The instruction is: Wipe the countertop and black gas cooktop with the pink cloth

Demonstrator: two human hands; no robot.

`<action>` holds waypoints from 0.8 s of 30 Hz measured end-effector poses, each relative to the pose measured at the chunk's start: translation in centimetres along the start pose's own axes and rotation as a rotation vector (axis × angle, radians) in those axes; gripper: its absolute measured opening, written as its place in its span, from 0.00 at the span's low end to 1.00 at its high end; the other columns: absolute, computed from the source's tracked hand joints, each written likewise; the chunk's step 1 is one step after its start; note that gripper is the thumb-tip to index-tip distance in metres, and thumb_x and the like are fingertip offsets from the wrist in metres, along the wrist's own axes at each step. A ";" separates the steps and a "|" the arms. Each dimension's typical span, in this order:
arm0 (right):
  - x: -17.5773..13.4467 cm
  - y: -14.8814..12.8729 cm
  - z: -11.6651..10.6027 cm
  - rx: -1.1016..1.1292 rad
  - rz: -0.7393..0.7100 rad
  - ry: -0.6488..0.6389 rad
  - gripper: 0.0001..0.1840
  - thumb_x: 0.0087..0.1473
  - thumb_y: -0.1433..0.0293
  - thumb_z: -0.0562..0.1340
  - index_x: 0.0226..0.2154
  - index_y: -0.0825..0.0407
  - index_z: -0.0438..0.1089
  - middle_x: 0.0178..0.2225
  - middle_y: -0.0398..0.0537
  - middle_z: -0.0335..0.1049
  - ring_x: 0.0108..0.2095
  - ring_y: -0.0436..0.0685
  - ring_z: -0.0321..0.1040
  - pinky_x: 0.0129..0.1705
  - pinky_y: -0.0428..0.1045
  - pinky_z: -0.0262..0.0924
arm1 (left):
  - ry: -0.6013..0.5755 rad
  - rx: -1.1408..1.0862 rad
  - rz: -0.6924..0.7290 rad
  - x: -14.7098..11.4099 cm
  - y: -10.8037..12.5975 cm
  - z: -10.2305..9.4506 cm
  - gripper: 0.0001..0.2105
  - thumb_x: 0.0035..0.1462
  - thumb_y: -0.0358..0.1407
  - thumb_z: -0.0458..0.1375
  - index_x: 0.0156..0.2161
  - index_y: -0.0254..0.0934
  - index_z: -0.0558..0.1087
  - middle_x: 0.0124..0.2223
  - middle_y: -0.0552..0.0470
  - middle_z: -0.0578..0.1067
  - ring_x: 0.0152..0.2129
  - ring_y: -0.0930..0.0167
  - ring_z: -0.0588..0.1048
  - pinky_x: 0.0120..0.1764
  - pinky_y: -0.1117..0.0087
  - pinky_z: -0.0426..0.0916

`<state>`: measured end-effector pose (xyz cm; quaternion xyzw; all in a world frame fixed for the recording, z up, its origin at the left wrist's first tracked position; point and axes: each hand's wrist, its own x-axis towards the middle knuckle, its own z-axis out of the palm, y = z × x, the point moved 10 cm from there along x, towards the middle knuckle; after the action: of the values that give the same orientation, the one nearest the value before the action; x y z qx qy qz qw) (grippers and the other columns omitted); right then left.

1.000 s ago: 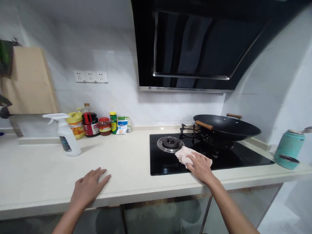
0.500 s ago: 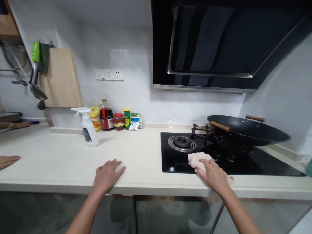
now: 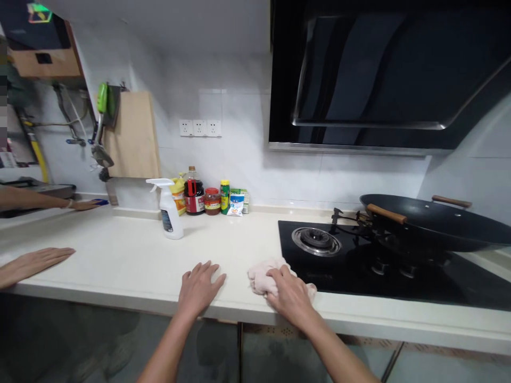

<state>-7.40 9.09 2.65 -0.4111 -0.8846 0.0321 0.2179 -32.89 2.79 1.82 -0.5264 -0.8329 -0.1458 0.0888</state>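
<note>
My right hand (image 3: 292, 295) presses a crumpled pale pink cloth (image 3: 261, 275) flat on the cream countertop (image 3: 131, 260), just left of the black glass hob (image 3: 359, 263). My left hand (image 3: 199, 285) rests palm down on the counter's front edge, fingers apart, a short way left of the cloth. It holds nothing.
A black wok (image 3: 435, 221) sits on the right burner; the left burner (image 3: 316, 241) is bare. A white spray bottle (image 3: 169, 208) and several condiment jars (image 3: 211, 199) stand by the wall. Another person's hands (image 3: 38, 260) lie on the counter at far left. A range hood (image 3: 383, 74) hangs above.
My right hand slid the cloth leftward off the hob onto the countertop. The view turned left, bringing another person's hands into sight. My left hand stayed put.
</note>
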 end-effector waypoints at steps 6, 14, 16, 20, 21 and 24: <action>2.3 -3.7 1.3 0.258 0.024 -0.044 0.24 0.50 0.67 0.61 0.52 0.43 0.68 0.51 0.48 0.67 0.46 0.62 0.68 0.48 0.55 0.58 | 0.012 -0.029 0.005 -0.2 0.1 -0.4 0.23 0.68 0.48 0.49 0.60 0.43 0.73 0.66 0.47 0.69 0.66 0.58 0.62 0.63 0.52 0.55; 8.2 -5.2 2.8 1.205 0.124 -0.044 0.24 0.57 0.55 0.59 0.51 0.51 0.68 0.39 0.46 0.76 0.36 0.55 0.71 0.40 0.50 0.66 | 0.028 -0.051 0.021 -0.3 -0.1 -0.3 0.20 0.70 0.41 0.46 0.60 0.44 0.73 0.66 0.48 0.70 0.65 0.57 0.63 0.62 0.51 0.56; 9.6 -3.7 2.3 1.114 0.101 -0.006 0.26 0.61 0.53 0.54 0.53 0.51 0.67 0.40 0.47 0.76 0.37 0.55 0.72 0.42 0.51 0.67 | 0.037 -0.044 0.031 -0.3 -0.1 -0.3 0.20 0.70 0.40 0.45 0.60 0.43 0.73 0.65 0.48 0.71 0.65 0.57 0.64 0.62 0.51 0.57; 10.2 2.5 0.5 0.794 0.159 0.085 0.28 0.53 0.60 0.61 0.55 0.50 0.67 0.47 0.52 0.73 0.40 0.58 0.71 0.49 0.56 0.65 | 0.040 -0.045 0.040 -0.3 -0.1 -0.2 0.21 0.70 0.40 0.45 0.60 0.42 0.73 0.65 0.46 0.72 0.65 0.56 0.64 0.61 0.50 0.58; 9.7 4.3 -0.2 0.767 0.179 0.114 0.29 0.51 0.62 0.62 0.56 0.51 0.67 0.50 0.54 0.72 0.43 0.59 0.70 0.52 0.58 0.64 | 0.043 -0.050 0.036 -0.3 -0.2 -0.2 0.20 0.70 0.40 0.45 0.60 0.42 0.73 0.65 0.46 0.72 0.65 0.56 0.64 0.62 0.50 0.58; 6.7 8.8 -2.4 0.613 0.152 0.177 0.25 0.53 0.62 0.59 0.53 0.50 0.70 0.52 0.55 0.69 0.51 0.63 0.67 0.59 0.60 0.58 | 0.066 -0.078 0.028 -0.3 -0.5 -0.1 0.20 0.70 0.39 0.46 0.60 0.42 0.73 0.65 0.45 0.71 0.64 0.58 0.65 0.62 0.50 0.58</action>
<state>-3.93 19.52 5.16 -0.3924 -0.7783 0.2772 0.4044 -33.17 2.31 1.71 -0.5358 -0.8159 -0.1942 0.0974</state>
